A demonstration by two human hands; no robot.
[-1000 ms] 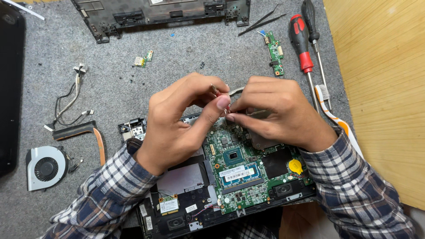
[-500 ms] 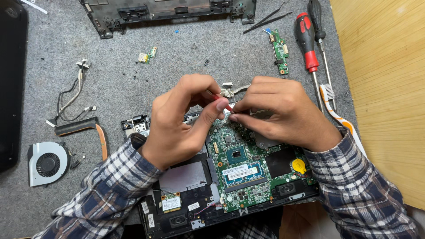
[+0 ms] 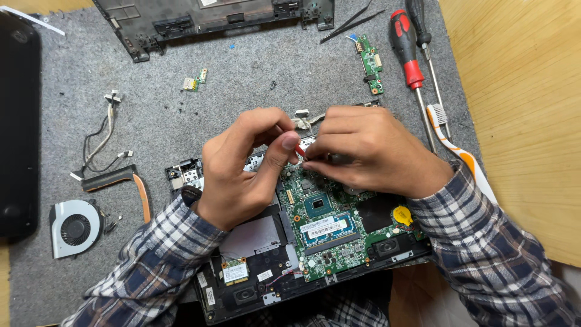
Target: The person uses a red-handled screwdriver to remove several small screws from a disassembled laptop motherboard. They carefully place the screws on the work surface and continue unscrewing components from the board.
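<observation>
- Green laptop motherboard (image 3: 339,224), studded with chips and a silver-labelled memory stick, sits in the opened black plastic laptop base (image 3: 254,284) at the near edge of the grey felt mat (image 3: 242,103) covering the counter.
- Both plaid-sleeved hands meet over the board's far edge. Left hand (image 3: 242,175): thumb and forefinger pinched nearly shut, thumb tip touching a small red part (image 3: 299,149). Right hand (image 3: 369,154): fingers curled tight, tips pressed down at the same spot; what exactly this grip has is hidden under the fingers.
- Judging by the pose, the step in hand looks like freeing a small connector or cable at the board's edge. The next move would call for a gentle, straight pull, not a twist, since such fittings are brittle.
- Yellow round coin cell (image 3: 402,214) glints beside the right wrist.
- Left, further out: a grey metal cooling fan (image 3: 74,227), a copper heat pipe (image 3: 130,181), loose black and white wires (image 3: 100,145).
- Right: a white and orange toothbrush (image 3: 454,142), a red-handled screwdriver (image 3: 407,48).
- Farthest: a small green circuit strip (image 3: 370,63), black tweezers (image 3: 351,24), a dark plastic laptop frame (image 3: 212,21).
</observation>
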